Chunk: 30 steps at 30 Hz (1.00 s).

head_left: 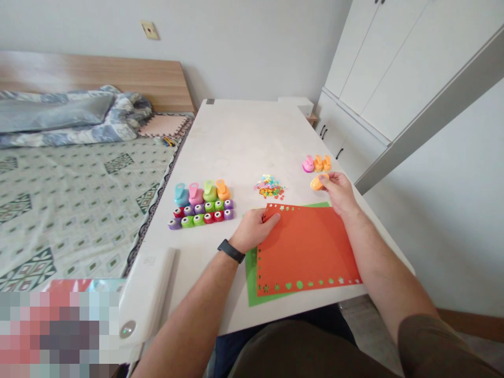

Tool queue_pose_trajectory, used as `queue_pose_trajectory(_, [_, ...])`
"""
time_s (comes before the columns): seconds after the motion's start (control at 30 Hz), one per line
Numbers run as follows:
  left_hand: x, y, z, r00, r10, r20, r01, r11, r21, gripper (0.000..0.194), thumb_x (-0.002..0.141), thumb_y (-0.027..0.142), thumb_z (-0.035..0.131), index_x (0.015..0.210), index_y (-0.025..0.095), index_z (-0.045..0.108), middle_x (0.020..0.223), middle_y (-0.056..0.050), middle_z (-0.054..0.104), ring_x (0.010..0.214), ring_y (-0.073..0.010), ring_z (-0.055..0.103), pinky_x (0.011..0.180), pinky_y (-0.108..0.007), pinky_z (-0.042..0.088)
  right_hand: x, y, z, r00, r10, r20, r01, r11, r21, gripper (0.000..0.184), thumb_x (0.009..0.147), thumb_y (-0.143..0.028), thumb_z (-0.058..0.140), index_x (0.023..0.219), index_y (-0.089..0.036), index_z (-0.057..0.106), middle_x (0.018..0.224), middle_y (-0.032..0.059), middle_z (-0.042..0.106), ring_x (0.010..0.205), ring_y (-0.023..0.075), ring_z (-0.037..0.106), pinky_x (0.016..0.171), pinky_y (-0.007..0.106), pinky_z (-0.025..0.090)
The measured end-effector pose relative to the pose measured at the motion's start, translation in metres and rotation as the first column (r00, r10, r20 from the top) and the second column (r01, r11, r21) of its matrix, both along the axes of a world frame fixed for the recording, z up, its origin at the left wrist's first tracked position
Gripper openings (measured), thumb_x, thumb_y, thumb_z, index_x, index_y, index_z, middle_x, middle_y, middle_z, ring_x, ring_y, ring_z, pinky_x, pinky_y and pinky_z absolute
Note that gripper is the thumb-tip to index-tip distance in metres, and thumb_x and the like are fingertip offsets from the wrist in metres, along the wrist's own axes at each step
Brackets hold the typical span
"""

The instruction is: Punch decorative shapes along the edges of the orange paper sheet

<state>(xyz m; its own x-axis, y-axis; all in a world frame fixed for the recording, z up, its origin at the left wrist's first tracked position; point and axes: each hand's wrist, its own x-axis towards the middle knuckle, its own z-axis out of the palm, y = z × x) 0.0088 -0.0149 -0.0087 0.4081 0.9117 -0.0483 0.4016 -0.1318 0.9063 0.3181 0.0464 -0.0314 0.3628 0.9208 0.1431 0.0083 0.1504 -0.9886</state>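
Head view; right hand (339,192) holds orange punch (316,184).

The right hand (340,193) holds an orange punch (316,183), the left (254,229) orange paper (309,249).

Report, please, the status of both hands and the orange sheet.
Left hand holding orange sheet, far-left corner. Right hand holding one orange punch. Right forearm hiding part of sheet's right edge.
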Motion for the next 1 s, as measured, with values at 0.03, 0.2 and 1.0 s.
queue_pose_trajectory(0.03, [0.000,0.000,0.000,1.000,-0.002,0.011,0.002,1.000,-0.008,0.045,0.088,0.057,0.057,0.069,0.016,0.056,0.063,0.001,0.048,0.058,-0.0115,0.040,0.050,-0.023,0.026,0.002,0.002,-0.001,1.000,-0.017,0.010,0.017,1.000,-0.004,0.052,0.070,-0.049,0.087,0.102,-0.022,0.056,0.098,0.0047,0.073,0.088,0.0211,0.070,0.081,0.039,0.058])
queue_pose_trajectory(0.2, [0.000,0.000,0.000,1.000,0.003,0.008,-0.003,1.000,-0.009,0.046,0.087,0.058,0.057,0.068,0.016,0.055,0.061,0.002,0.044,0.058,-0.0113,0.038,0.050,-0.024,0.024,0.013,0.018,0.000,0.971,-0.102,0.216,0.130,0.984,-0.119,0.049,0.066,-0.043,0.088,0.099,-0.019,0.060,0.094,0.0047,0.071,0.085,0.0212,0.069,0.078,0.037,0.057])
queue_pose_trajectory(1.0, [-0.001,0.001,-0.004,0.996,0.002,-0.090,0.003,0.999,0.049,0.047,0.091,0.056,0.052,0.065,0.018,0.047,0.061,0.003,0.041,0.058,-0.0112,0.039,0.052,-0.025,0.023,0.026,0.038,0.020,0.504,0.058,0.862,0.308,0.920,-0.243,0.023,0.074,-0.043,0.070,0.083,-0.023,0.067,0.088,0.0044,0.073,0.076,0.0214,0.063,0.069,0.032,0.044])
